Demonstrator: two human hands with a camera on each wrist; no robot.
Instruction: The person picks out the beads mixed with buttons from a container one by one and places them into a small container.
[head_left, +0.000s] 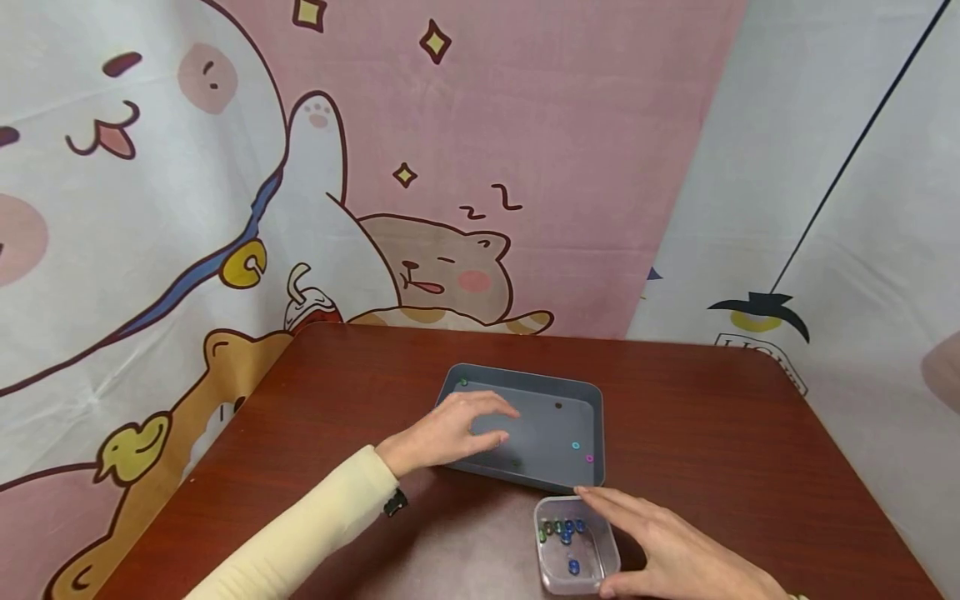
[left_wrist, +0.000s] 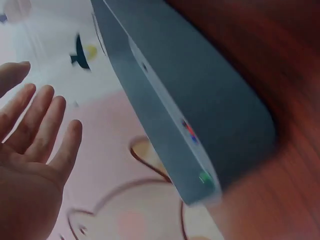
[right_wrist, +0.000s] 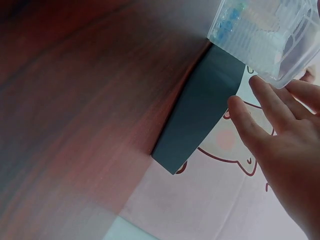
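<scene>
My left hand hovers over a shallow grey tray, fingers loosely bent and apart, with nothing between them. In the left wrist view that hand appears beside the tray's raised wall. Small pieces lie scattered in the tray, among them a cyan ring, a magenta ring and a green piece. My right hand holds the right side of a clear plastic container, thumb and forefinger at its two corners. Inside sit several shiny blue beads and greenish beads.
Both containers stand on a brown wooden table, the clear one nearer to me than the tray. Behind the table hangs a cartoon-printed cloth. A dark clip-like object shows at the left wrist.
</scene>
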